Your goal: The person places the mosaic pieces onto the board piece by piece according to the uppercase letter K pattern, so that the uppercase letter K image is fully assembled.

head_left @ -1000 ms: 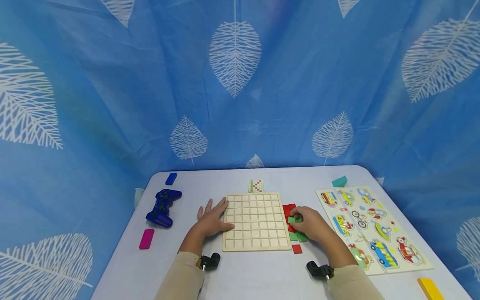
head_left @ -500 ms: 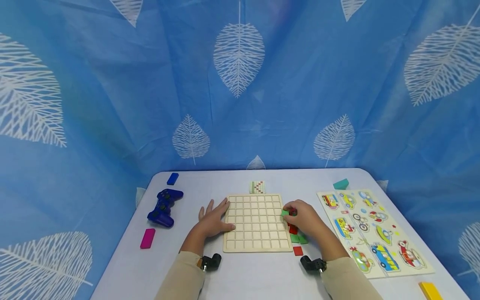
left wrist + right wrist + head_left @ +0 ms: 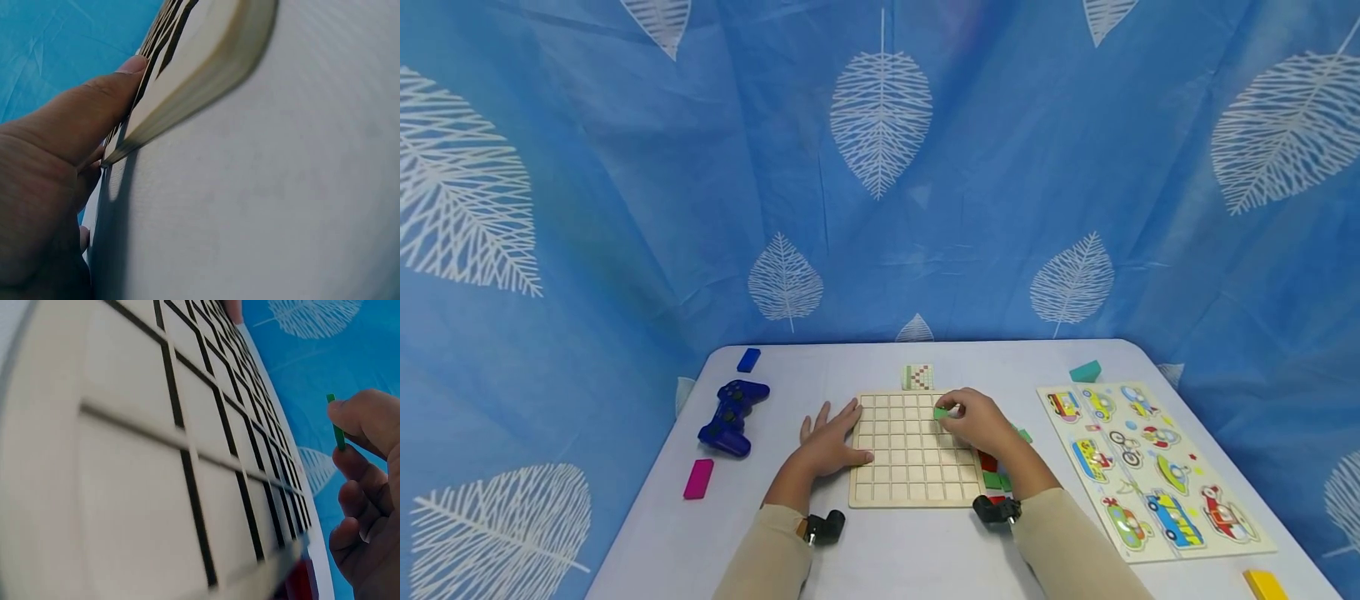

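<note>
Fingers point(image 3: 367, 415) pinch 1 green tile point(image 3: 339, 438).

Blue cloth point(image 3: 985, 208), lightly creased and printed with white skeletal leaves point(image 3: 881, 117), hung behind and at both sides of a white table point(image 3: 917, 550) with rounded far corners.

taking twelve as straight ahead of the person, i see the left forearm point(image 3: 767, 554) aim toward one o'clock, its beige sleeve point(image 3: 782, 529) ending just short of the wrist. the left hand point(image 3: 827, 448) lies relaxed, fingers fanned from about eleven to one, thumb stretched out toward three. across from it the right forearm point(image 3: 1071, 542), sleeved alike, slants toward ten or eleven. the right hand point(image 3: 979, 419) bends over, its thumb and a fingertip pinching on its nine o'clock side, the others loosely curled.
</note>
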The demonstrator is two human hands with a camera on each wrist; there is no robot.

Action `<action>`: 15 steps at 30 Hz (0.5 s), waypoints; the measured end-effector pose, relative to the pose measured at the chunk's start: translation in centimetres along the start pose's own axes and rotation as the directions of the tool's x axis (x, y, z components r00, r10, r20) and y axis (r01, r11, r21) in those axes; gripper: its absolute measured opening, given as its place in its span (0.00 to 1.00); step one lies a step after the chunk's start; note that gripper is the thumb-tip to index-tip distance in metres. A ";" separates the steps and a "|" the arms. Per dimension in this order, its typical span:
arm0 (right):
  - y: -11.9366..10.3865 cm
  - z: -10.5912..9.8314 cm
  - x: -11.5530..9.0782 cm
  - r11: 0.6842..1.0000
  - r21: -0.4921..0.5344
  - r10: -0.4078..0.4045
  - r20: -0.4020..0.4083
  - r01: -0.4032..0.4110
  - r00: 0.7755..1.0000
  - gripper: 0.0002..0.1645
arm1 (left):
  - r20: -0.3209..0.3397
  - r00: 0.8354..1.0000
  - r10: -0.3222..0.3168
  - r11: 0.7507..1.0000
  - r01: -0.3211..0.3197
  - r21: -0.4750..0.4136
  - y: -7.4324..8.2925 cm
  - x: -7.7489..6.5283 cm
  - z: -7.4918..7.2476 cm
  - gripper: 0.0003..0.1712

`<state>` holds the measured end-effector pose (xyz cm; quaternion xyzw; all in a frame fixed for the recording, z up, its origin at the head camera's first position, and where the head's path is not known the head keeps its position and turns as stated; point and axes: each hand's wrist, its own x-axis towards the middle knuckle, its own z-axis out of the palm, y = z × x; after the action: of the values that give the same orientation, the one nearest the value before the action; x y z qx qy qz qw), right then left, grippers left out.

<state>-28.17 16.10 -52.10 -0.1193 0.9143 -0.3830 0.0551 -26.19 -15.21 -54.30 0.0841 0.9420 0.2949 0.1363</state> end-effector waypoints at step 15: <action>-3.2 3.0 3.9 0.998 0.015 -0.067 -0.015 0.067 0.998 0.15 | 0.018 1.000 -0.021 0.999 0.020 0.030 -0.1 0.3 0.1 0.60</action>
<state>-30.78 10.88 -51.93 -0.1468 0.9071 -0.3927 0.0366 -26.49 -15.18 -54.48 0.0792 0.9457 0.2788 0.1467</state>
